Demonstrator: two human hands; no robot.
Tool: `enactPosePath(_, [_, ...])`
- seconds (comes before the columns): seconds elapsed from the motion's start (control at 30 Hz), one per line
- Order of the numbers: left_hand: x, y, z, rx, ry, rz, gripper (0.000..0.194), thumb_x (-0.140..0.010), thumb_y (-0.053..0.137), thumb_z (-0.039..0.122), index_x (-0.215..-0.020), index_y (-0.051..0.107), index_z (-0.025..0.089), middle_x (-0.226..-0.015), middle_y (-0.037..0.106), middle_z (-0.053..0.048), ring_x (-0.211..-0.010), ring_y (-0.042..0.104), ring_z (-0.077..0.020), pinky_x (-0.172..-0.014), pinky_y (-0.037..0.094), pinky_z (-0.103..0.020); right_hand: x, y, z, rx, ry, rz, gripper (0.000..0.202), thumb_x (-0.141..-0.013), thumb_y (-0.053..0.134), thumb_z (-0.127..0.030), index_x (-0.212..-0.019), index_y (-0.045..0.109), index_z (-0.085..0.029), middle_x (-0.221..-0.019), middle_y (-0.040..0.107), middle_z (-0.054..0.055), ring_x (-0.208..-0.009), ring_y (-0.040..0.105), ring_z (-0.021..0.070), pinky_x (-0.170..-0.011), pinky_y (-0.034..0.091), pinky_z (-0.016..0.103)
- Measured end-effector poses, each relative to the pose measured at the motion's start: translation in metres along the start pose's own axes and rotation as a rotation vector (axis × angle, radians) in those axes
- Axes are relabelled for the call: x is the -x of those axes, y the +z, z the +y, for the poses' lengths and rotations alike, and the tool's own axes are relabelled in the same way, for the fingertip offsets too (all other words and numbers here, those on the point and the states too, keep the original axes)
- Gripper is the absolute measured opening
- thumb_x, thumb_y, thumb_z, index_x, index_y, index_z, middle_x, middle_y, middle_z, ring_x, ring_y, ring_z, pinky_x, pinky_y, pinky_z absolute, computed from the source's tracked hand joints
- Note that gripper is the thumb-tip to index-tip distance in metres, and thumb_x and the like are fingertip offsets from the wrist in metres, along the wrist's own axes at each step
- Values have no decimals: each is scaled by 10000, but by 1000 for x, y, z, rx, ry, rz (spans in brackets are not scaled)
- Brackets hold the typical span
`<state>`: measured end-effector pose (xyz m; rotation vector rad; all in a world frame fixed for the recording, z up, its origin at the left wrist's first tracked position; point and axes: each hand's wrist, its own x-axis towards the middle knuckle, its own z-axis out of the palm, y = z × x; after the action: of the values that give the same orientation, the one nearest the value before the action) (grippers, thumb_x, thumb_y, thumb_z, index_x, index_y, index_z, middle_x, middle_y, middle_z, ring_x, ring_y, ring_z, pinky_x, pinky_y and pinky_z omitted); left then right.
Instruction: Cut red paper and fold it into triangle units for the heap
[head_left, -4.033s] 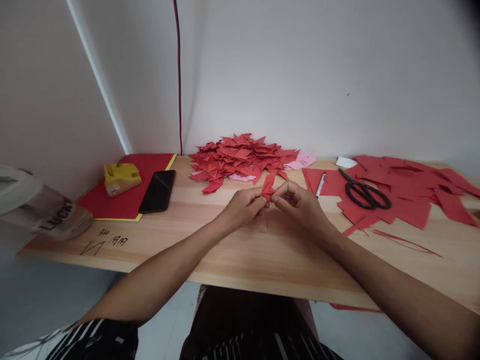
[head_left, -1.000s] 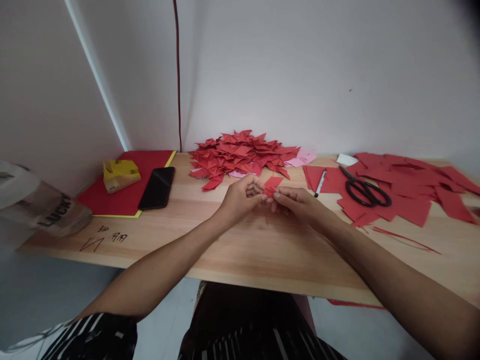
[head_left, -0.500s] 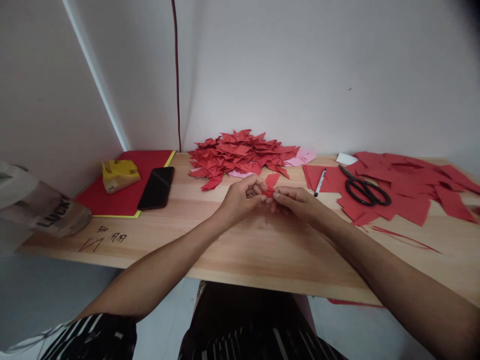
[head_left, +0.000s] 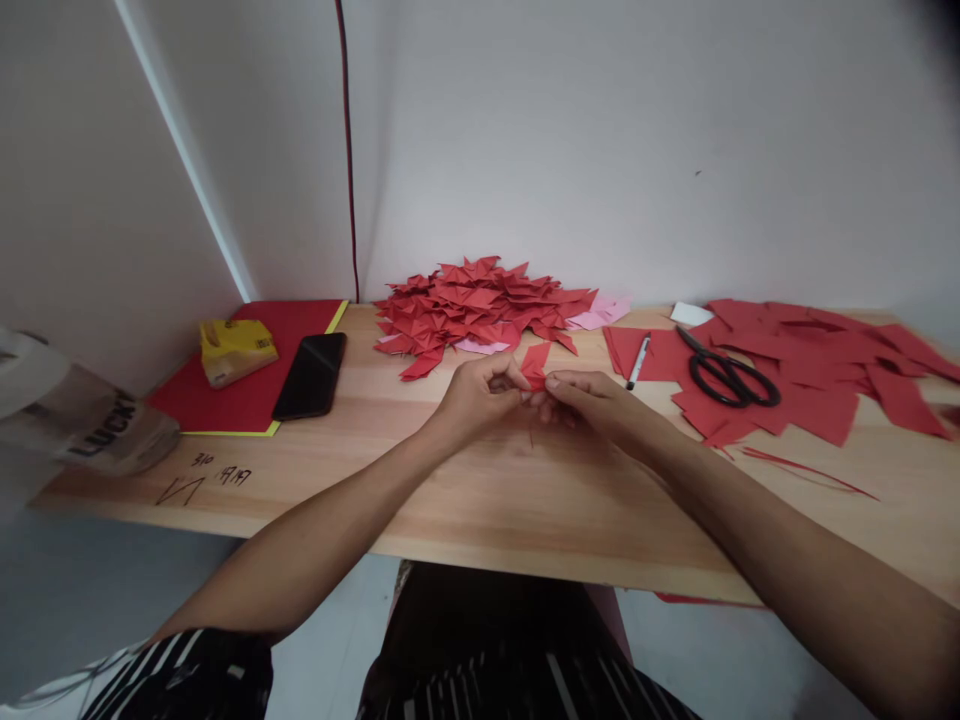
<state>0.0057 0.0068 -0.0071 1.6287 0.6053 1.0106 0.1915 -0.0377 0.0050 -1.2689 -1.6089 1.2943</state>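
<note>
Fingers [head_left: 559,383] of the right hand [head_left: 589,395] are pinching a small red paper [head_left: 535,358] from one side, and I am seeing those of the left hand [head_left: 480,395] gripping it from the other, presumably because a lone hand would be letting it twist. It is sitting over the middle of the surface [head_left: 465,500], between both hands. Just beyond, a heap of folded red pieces [head_left: 480,300] is lying near the wall [head_left: 525,130], probably being stored out of the hands' way. Rightward, I am spotting a pen [head_left: 639,362] and black scissors [head_left: 731,380], the latter resting on loose red sheets [head_left: 817,350], likely staying within the right hand's reach. Leftward, a phone [head_left: 310,375] is straddling a yellow-edged red sheet [head_left: 225,405].
</note>
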Motion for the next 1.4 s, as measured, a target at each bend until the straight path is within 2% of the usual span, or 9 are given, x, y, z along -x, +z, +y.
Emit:
enactPosePath(0.47, [0, -3, 1, -120, 27, -50, 94, -733, 690, 153, -699, 603, 139, -741, 652, -23, -714, 636, -117, -670, 497, -235, 1, -2, -5, 49, 1, -54, 329, -850, 556, -484, -756, 631, -177, -682, 636, 16, -547, 466, 104, -536, 335, 261])
enactPosePath(0.83, [0, -5, 3, 41, -69, -136, 137, -747, 708, 155, -736, 574, 129, -756, 666, -29, -721, 665, -113, -671, 510, -232, 2, -4, -4, 263, -109, -41, 358, -897, 489, -448, -689, 617, -187, -662, 627, 14, -560, 486, 111, -558, 351, 258])
enactPosePath(0.97, [0, -5, 2, 77, -94, -139, 161, -745, 718, 171, -751, 562, 129, -739, 664, -22, -709, 673, -118, -659, 519, -235, 1, -4, -1, 285, -128, -36, 353, -911, 474, -428, -685, 611, -193, -657, 629, 8, -561, 494, 113, -555, 350, 253])
enactPosePath(1.13, [-1, -4, 3, 136, -172, -105, 215, -726, 709, 137, -774, 499, 142, -724, 666, -19, -697, 687, -126, -654, 538, -238, 1, -3, 0, 346, -136, 37, 346, -906, 476, -379, -650, 610, -188, -667, 647, 12, -581, 515, 119, -574, 356, 252])
enactPosePath(1.3, [-2, -1, 8, 179, -353, -59, 313, -743, 671, 166, -942, 429, 178, -649, 646, 28, -560, 671, -145, -528, 536, -244, 1, 2, 0, 445, -154, 116, 327, -892, 471, -322, -615, 581, -187, -627, 614, 6, -576, 503, 125, -579, 350, 257])
enactPosePath(1.4, [-1, -1, 6, 50, -372, -70, 278, -767, 675, 254, -925, 463, 169, -584, 613, 38, -439, 603, -120, -417, 455, -194, 2, 5, 1, 489, -202, 144, 308, -884, 464, -295, -605, 545, -194, -589, 559, -9, -550, 457, 119, -559, 326, 257])
